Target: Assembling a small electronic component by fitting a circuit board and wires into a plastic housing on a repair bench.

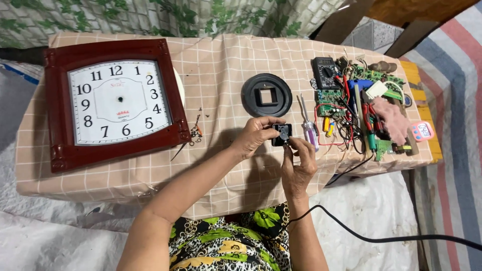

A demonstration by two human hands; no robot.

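Close in, hands: left hand (255, 136) and right hand (297, 159) together, both pinching the small black box (281, 134).
Box: between fingertips, above the bench (221, 165).
Beyond: black ring (266, 95).
Right: screwdriver (308, 125).
Left: clock (113, 103).

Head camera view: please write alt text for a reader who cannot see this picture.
Seen from above, a person's left hand and right hand hold a small black clock mechanism over a table with a checked cloth. A red-framed wall clock without hands lies at the left, a round black plate behind the hands, and a screwdriver, multimeter and circuit boards at the right.
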